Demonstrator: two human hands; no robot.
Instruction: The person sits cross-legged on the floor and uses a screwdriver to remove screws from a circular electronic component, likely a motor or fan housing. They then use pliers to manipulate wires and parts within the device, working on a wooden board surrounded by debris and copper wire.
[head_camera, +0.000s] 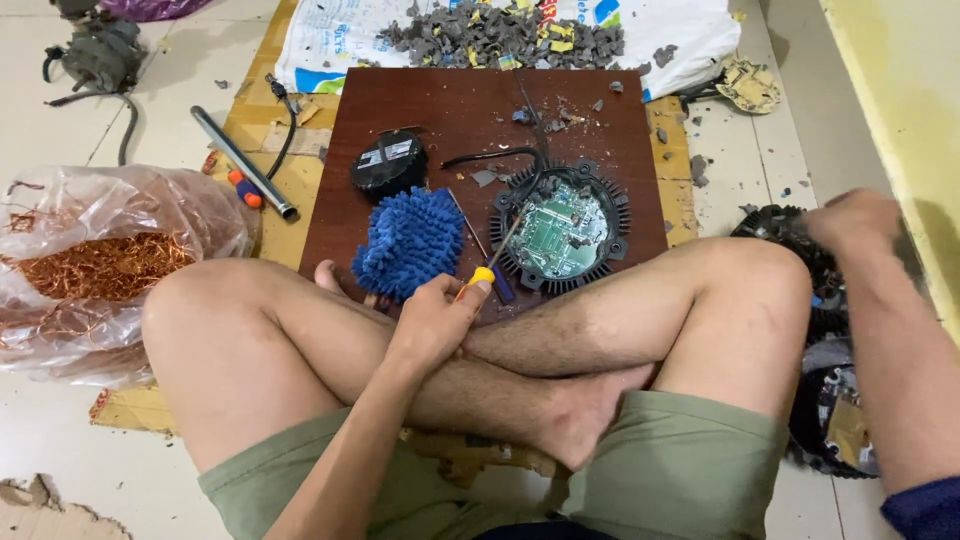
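Observation:
I sit cross-legged on the floor at a dark brown board (470, 110). My left hand (438, 322) rests on my shin, shut on a screwdriver (495, 255) with a yellow handle; its shaft points toward a round black finned housing (560, 232) holding a green circuit board. My right hand (853, 218) reaches out to the right and grips another black finned housing (790, 228) on the floor beside my knee. A blue fluffy mitt (408, 242) lies on the board just left of the screwdriver.
A black round part (388, 163) and a loose black cable (495, 155) lie on the board. Grey and yellow broken pieces (500, 38) sit on a white sack. A plastic bag of copper wire (95, 265) is at left, next to a metal tube (243, 162).

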